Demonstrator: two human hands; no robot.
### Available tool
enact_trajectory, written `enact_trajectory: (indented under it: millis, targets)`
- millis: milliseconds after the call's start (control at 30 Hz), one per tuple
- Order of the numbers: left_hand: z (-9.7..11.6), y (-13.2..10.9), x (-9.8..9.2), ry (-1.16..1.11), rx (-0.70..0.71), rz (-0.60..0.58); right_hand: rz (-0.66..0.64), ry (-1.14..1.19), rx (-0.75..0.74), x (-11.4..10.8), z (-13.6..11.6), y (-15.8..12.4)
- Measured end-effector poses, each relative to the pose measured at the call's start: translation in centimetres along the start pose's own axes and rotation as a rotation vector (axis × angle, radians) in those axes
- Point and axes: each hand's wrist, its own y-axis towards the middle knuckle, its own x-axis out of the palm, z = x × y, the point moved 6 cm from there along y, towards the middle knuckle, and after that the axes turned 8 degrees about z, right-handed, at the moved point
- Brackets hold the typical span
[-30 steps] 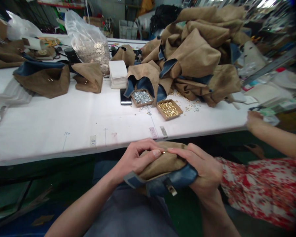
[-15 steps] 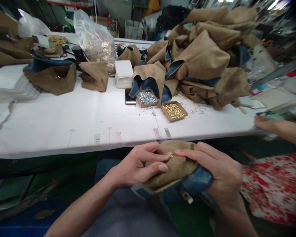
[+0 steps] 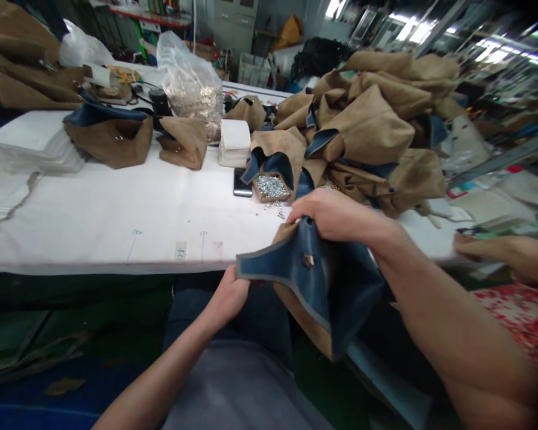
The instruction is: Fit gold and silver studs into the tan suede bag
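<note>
Between my hands, at the table's front edge, hangs a tan and blue bag piece (image 3: 311,280) with its blue lining turned toward me. A small metal clasp (image 3: 308,260) sits on the lining. My left hand (image 3: 233,292) is closed on the end of a grey-edged blue strip. Higher up, my right hand (image 3: 329,212) grips the top of the bag piece, its fingertips partly hidden. Just behind that hand lies a small box of silver metal bits (image 3: 271,186). My right hand and arm hide the box of gold bits.
A large heap of tan bag pieces (image 3: 367,119) covers the back right of the white table (image 3: 94,227). White cards (image 3: 234,140), a phone (image 3: 242,183) and a plastic bag of metal parts (image 3: 190,89) stand further left. Another person's arm (image 3: 506,251) reaches in at the right.
The bag piece has turned from its tan outside to its blue lining and risen to the table edge. My right hand moved up and forward; my left shifted to the strip's end.
</note>
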Motion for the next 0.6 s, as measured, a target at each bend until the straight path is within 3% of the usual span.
enact_trajectory:
  millis: [100,167,300,367,433,600]
  targets:
    - [-1.4,-0.7,-1.9,-0.031,-0.081,0.112,-0.181,-0.152,0.007,4.0,1.8,6.5]
    - [-0.9,-1.5,-3.2,0.046,-0.018,0.218,-0.253,-0.177,0.008,6.9,2.3,9.7]
    - [2.2,-3.3,-5.5,0.467,0.327,0.496,-0.210,-0.251,0.014,11.2,2.6,12.7]
    - [3.8,-3.8,-5.4,0.629,0.505,0.532,-0.117,-0.264,-0.027,12.3,2.5,12.7]
    - [4.9,-3.3,-4.3,0.729,0.620,0.440,-0.017,-0.275,-0.102,12.9,2.1,12.3]
    - [5.7,0.4,0.8,0.932,0.711,0.005,0.160,-0.415,-0.179,12.8,1.3,10.9]
